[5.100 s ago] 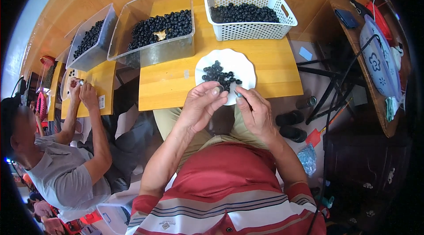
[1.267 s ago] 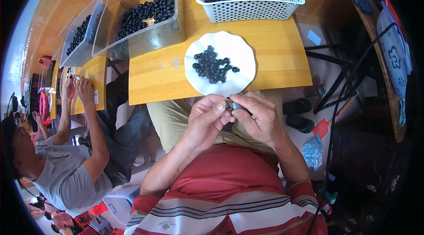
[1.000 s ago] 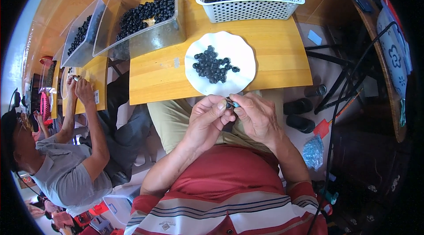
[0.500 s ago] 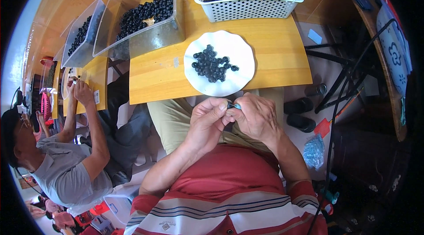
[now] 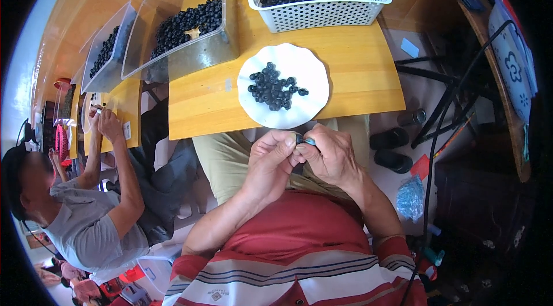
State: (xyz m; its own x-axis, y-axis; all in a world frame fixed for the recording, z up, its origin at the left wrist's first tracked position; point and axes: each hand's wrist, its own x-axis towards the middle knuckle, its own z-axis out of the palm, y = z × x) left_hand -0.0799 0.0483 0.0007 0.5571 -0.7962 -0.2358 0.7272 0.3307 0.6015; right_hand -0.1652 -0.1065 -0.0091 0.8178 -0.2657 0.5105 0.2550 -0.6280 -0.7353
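Close together in front of my belly, just off the near table edge, are my left hand (image 5: 271,162) and my right hand (image 5: 334,156). Thumb and fingers of the left are pinched on a small black round piece, mostly covered by the fingertips. My right hand is closed around a small tool with a teal-blue part (image 5: 310,141); its end meets the piece, and the rest is hidden in the fingers. Just beyond my hands, a white scalloped plate (image 5: 314,67) bears a loose heap of small black round pieces (image 5: 273,90), some showing a hole.
A white perforated basket (image 5: 322,18) and a clear plastic bin (image 5: 213,47), both with many black pieces, stand at the back of the wooden table (image 5: 363,81). Left sits a co-worker (image 5: 92,208) with hands raised at another table. Black cables hang at right.
My hands stay together in nearly the same place, with the tool turned slightly at the piece. The view has shifted a little; the plate's heap looks much the same.
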